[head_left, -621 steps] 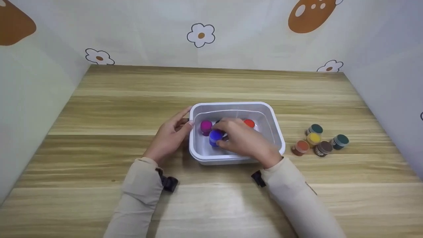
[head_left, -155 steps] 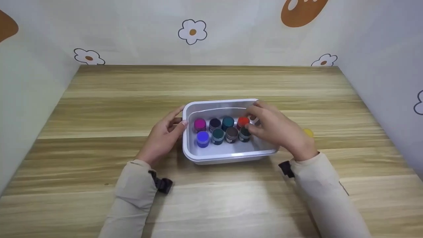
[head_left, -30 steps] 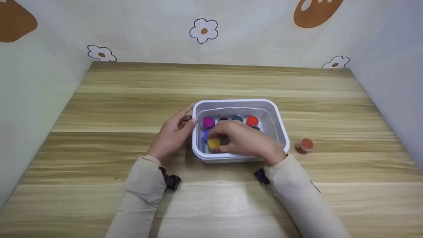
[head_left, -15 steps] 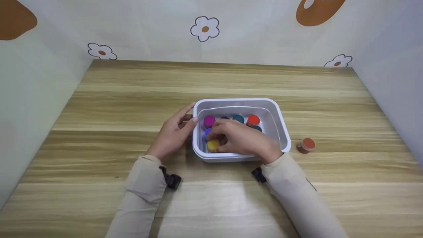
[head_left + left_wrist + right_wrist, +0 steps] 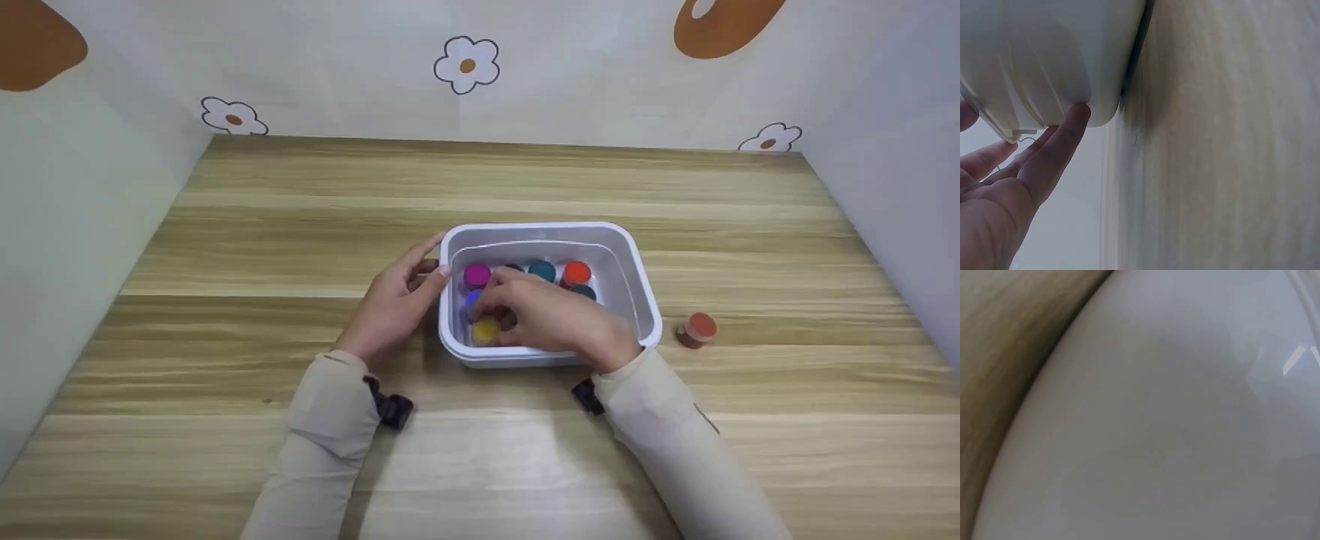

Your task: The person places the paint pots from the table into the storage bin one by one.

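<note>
A white plastic tub (image 5: 544,361) stands on the table with several small paint jars in it. My left hand (image 5: 394,307) rests against its left wall, thumb at the rim; in the left wrist view the fingers (image 5: 1053,160) lie straight along the outside. My right hand (image 5: 551,315) reaches inside. Its thumb and fingers stand around a yellow paint jar (image 5: 486,331) at the front left, with the thumb beside the lid. Just behind sits a blue jar (image 5: 472,304), partly covered by the fingers. The right wrist view holds only the tub's outer wall (image 5: 1157,439).
A magenta jar (image 5: 476,275), a teal jar (image 5: 541,271), a red jar (image 5: 576,273) and a dark green jar (image 5: 583,290) sit inside the tub. One reddish-brown jar (image 5: 697,330) stands on the wooden table (image 5: 487,465), right of the tub.
The yellow jar came from the table into the tub, down to the front left corner. In the last half second the right thumb has drawn back slightly from it. The left hand stays put.
</note>
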`<control>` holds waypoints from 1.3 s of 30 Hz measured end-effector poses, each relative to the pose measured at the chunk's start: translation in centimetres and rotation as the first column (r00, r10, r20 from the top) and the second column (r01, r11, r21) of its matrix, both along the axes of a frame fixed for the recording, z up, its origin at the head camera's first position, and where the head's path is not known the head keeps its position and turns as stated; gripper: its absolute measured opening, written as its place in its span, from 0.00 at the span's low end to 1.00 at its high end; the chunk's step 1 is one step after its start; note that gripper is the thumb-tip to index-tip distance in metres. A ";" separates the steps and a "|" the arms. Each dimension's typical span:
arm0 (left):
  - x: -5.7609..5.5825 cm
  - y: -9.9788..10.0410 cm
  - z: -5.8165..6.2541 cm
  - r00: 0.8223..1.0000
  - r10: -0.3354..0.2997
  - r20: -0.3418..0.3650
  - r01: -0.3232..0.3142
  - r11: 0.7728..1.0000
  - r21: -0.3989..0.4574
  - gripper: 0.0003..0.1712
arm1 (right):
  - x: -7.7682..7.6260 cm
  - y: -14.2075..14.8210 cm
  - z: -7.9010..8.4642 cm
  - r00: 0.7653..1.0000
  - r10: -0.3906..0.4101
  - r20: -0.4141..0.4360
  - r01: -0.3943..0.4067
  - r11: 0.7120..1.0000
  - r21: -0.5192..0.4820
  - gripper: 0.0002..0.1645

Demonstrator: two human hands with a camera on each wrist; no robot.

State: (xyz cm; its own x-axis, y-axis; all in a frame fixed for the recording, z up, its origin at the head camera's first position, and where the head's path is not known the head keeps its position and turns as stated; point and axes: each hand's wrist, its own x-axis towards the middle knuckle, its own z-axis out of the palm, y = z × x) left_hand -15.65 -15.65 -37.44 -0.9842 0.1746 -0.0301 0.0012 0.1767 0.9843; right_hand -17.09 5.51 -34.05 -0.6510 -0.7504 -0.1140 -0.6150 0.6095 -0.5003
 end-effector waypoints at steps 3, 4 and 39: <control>0.0 0.0 0.0 1.000 0.004 0.006 -0.004 1.000 -0.010 0.32 | 0.0 0.1 0.0 1.000 -0.006 0.017 0.006 1.000 -0.020 0.18; 0.0 0.1 0.1 1.000 0.007 0.010 -0.007 1.000 -0.011 0.32 | -0.1 0.2 0.0 1.000 -0.006 0.017 0.006 1.000 -0.028 0.17; -0.2 -0.1 0.1 1.000 0.012 -0.005 -0.012 0.997 -0.071 0.33 | 2.1 18.1 2.4 0.873 -0.471 -0.125 0.403 0.842 -0.357 0.08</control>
